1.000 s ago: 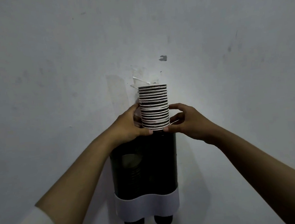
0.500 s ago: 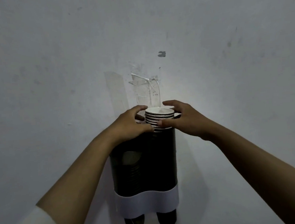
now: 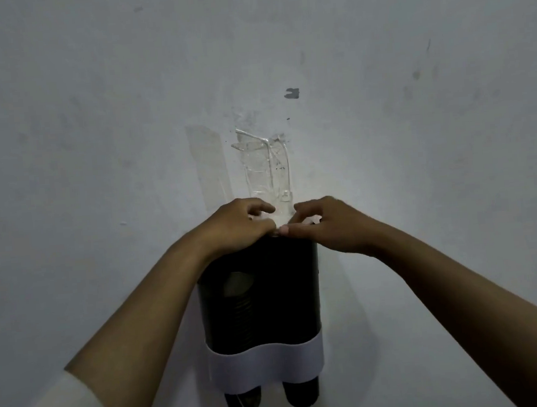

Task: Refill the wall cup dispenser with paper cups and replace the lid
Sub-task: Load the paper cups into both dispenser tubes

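Observation:
A dark twin-tube cup dispenser [image 3: 268, 293] hangs on the wall, with a white band [image 3: 267, 365] around its lower part. A dark cup bottom pokes out under each tube [image 3: 242, 403]. The stack of paper cups [image 3: 263, 217] is sunk into the right tube; only slivers of white rim show between my fingers. My left hand [image 3: 237, 230] and my right hand [image 3: 323, 226] lie curled over the dispenser's top, fingertips meeting on the stack's rim. No lid is in view.
The grey wall [image 3: 95, 136] fills the view. A strip of clear, wrinkled tape [image 3: 267, 165] sticks to it just above the dispenser, next to a paler rectangular patch [image 3: 207, 163]. A small dark mark [image 3: 291, 93] sits higher up.
The tall cup stack has gone down into the dispenser, from well above the top to almost fully inside. Both hands followed it down and closed over the top.

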